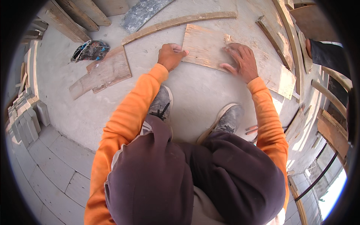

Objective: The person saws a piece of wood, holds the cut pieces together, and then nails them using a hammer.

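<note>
A long piece of plywood [204,45] lies across the concrete floor in front of my shoes, its right end in sunlight. My left hand [171,57] is closed at its left edge, with thumb and fingers pinching there. Over the board's middle, my right hand [243,63] has its fingers apart and slightly blurred. Its thumb reaches the near edge, and whether the fingertips press on the wood I cannot tell. Behind the board runs a narrow wooden strip [180,23].
Left of me are plywood scraps [112,70] and a dark patterned bag-like item [92,50]. Planks [77,18] lean at the back left; stacked blocks [26,116] stand far left. Timber [275,41] and another person's dark-clothed leg [330,56] are at right. Pliers-like handles [252,129] lie by my right shoe.
</note>
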`<action>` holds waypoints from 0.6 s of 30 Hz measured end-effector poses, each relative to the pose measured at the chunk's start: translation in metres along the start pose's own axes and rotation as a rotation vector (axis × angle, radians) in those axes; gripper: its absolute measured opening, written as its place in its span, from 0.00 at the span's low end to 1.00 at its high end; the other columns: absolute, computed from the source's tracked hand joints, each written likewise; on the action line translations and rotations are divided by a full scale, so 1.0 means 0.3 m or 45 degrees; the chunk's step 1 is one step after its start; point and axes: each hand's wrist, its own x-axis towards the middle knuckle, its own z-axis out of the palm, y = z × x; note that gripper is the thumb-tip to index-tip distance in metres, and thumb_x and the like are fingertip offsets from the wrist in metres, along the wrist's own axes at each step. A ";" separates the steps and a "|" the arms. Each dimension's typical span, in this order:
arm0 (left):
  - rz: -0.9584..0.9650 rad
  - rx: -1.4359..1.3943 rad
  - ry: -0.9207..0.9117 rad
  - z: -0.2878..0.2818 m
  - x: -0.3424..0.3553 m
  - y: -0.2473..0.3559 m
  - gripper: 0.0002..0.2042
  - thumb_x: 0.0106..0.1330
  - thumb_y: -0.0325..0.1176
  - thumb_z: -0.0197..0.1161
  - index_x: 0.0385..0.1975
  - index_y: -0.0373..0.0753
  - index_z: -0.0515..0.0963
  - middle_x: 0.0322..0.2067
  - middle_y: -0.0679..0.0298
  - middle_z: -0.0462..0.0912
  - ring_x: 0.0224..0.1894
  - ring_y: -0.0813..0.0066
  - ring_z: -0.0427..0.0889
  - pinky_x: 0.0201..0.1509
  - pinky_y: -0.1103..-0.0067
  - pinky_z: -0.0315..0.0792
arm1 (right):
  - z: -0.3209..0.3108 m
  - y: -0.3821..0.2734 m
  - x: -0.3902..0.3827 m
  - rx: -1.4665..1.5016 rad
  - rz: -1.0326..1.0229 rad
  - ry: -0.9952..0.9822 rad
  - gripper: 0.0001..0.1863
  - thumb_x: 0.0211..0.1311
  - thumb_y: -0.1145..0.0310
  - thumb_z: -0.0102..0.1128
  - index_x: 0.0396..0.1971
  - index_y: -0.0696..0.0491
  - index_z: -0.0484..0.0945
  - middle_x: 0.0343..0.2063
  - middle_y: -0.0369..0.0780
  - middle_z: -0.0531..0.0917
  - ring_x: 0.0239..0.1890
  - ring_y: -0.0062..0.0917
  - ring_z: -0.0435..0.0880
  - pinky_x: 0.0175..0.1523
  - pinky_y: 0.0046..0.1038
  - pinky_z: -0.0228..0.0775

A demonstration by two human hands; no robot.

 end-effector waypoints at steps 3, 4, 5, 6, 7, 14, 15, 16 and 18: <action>-0.004 0.045 -0.006 -0.008 -0.002 -0.001 0.23 0.60 0.38 0.77 0.46 0.24 0.82 0.34 0.60 0.86 0.29 0.78 0.81 0.33 0.80 0.77 | 0.016 -0.030 -0.047 -0.024 -0.119 -0.176 0.36 0.61 0.43 0.66 0.67 0.40 0.72 0.66 0.37 0.73 0.70 0.34 0.67 0.76 0.42 0.56; -0.004 0.058 -0.018 -0.005 0.001 -0.003 0.23 0.60 0.38 0.77 0.46 0.24 0.81 0.34 0.60 0.86 0.29 0.77 0.81 0.33 0.80 0.77 | 0.016 -0.028 -0.062 -0.033 -0.139 -0.218 0.37 0.61 0.44 0.66 0.69 0.39 0.71 0.68 0.37 0.71 0.72 0.34 0.65 0.78 0.42 0.54; -0.006 0.030 -0.014 -0.004 0.004 -0.008 0.23 0.60 0.38 0.77 0.46 0.24 0.81 0.34 0.60 0.86 0.29 0.77 0.81 0.33 0.80 0.77 | 0.014 -0.019 -0.072 -0.047 -0.143 -0.231 0.36 0.62 0.45 0.66 0.69 0.39 0.70 0.69 0.37 0.70 0.73 0.33 0.64 0.79 0.43 0.52; -0.006 0.004 -0.012 -0.005 0.005 -0.016 0.23 0.60 0.38 0.77 0.46 0.24 0.81 0.34 0.59 0.86 0.29 0.78 0.81 0.33 0.80 0.77 | 0.013 -0.009 -0.081 -0.062 -0.144 -0.244 0.36 0.62 0.45 0.65 0.70 0.39 0.70 0.70 0.37 0.68 0.74 0.33 0.62 0.79 0.43 0.50; -0.002 -0.023 -0.010 -0.005 0.011 -0.019 0.23 0.60 0.38 0.77 0.46 0.24 0.81 0.34 0.59 0.86 0.29 0.78 0.81 0.33 0.80 0.76 | 0.010 0.002 -0.085 -0.080 -0.143 -0.253 0.36 0.63 0.46 0.65 0.70 0.39 0.69 0.71 0.36 0.67 0.75 0.33 0.61 0.80 0.43 0.49; -0.039 -0.041 -0.053 -0.008 0.004 0.011 0.20 0.61 0.35 0.77 0.44 0.25 0.82 0.33 0.59 0.87 0.29 0.78 0.81 0.35 0.81 0.76 | 0.036 0.021 -0.123 0.014 -0.140 -0.241 0.33 0.67 0.51 0.62 0.72 0.37 0.66 0.73 0.35 0.65 0.76 0.33 0.58 0.82 0.44 0.44; -0.031 -0.055 -0.054 -0.007 0.015 -0.014 0.19 0.60 0.35 0.77 0.43 0.25 0.83 0.34 0.58 0.87 0.30 0.77 0.82 0.35 0.81 0.77 | 0.034 0.016 -0.124 0.034 -0.133 -0.229 0.33 0.68 0.51 0.62 0.72 0.37 0.66 0.73 0.35 0.65 0.76 0.33 0.58 0.82 0.44 0.43; -0.027 -0.055 -0.048 -0.014 0.015 -0.013 0.19 0.60 0.35 0.77 0.43 0.25 0.83 0.34 0.57 0.88 0.30 0.76 0.83 0.36 0.80 0.78 | 0.039 0.009 -0.122 0.066 -0.126 -0.209 0.33 0.68 0.51 0.61 0.72 0.37 0.66 0.73 0.34 0.64 0.77 0.33 0.57 0.82 0.44 0.43; -0.030 -0.081 -0.065 -0.010 0.015 -0.008 0.19 0.60 0.34 0.77 0.43 0.24 0.83 0.33 0.57 0.88 0.29 0.77 0.82 0.35 0.81 0.77 | 0.030 0.016 -0.127 0.080 -0.120 -0.200 0.33 0.68 0.51 0.61 0.72 0.37 0.66 0.74 0.34 0.64 0.77 0.33 0.58 0.82 0.44 0.44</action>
